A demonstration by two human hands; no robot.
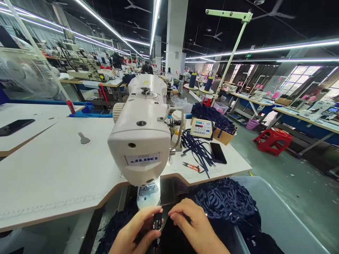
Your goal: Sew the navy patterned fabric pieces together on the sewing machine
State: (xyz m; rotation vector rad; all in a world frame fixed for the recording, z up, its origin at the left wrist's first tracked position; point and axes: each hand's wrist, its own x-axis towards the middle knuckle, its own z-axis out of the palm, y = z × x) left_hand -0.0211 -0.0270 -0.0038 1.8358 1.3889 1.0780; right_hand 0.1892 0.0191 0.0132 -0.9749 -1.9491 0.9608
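In front of the sewing machine's narrow arm, my left hand (pixel 137 229) pinches a dark strap end with a shiny black fitting (pixel 157 221) between thumb and fingers. The fitting's exact kind is too small to tell. Just to the right, my right hand (pixel 193 224) has its thumb and index finger curled together, a small gap from the strap end; anything between those fingertips is hidden. The white JUKI sewing machine (pixel 140 141) stands directly ahead, its lit sewing arm (pixel 148 195) just beyond my left fingertips.
A clear plastic bin (pixel 278 204) at the right holds a navy heap of straps (pixel 227 201). On the white table lie orange-handled thread snips (pixel 192 167), a phone (pixel 218 153) and loose navy straps (pixel 197 150). A control panel (pixel 201 128) stands behind them.
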